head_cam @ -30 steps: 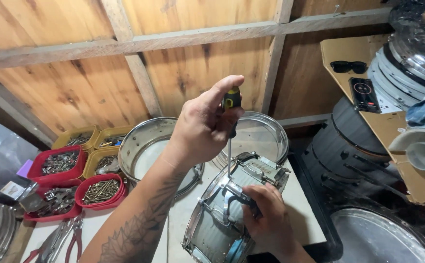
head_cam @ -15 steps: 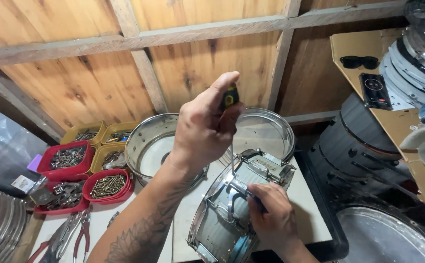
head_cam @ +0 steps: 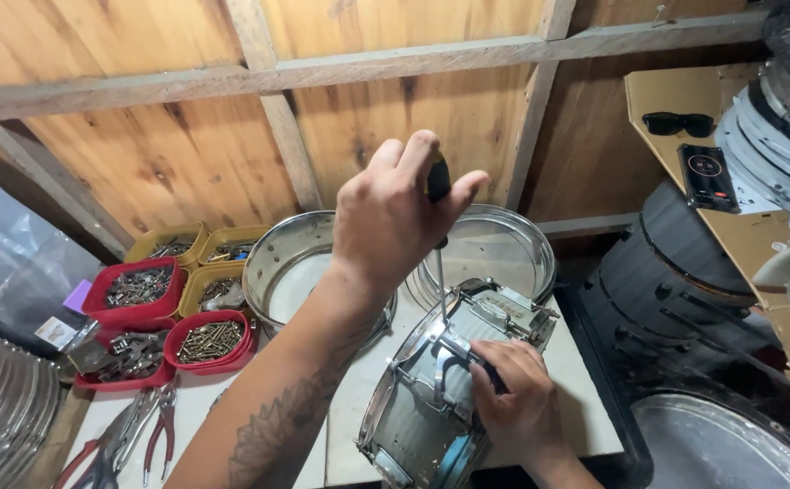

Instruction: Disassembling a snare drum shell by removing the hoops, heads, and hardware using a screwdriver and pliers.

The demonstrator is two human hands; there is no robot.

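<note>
Two hands on snare drum (head_cam: 440, 389), tilted at bench centre: left hand (head_cam: 395, 217) closed round upright screwdriver (head_cam: 438, 195) at 12 o'clock, driving downward; right hand (head_cam: 515, 398) pinches shell fitting at 3 o'clock, steadying it. Screw trays (head_cam: 141, 285) at 9 o'clock.

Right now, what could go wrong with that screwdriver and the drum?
1. The screwdriver tip sits close to the right hand steadying the drum; a slip might poke the fingers.
2. The drum lies tilted on its side near the table edge, so a hard push from the left hand might roll it off.
</note>
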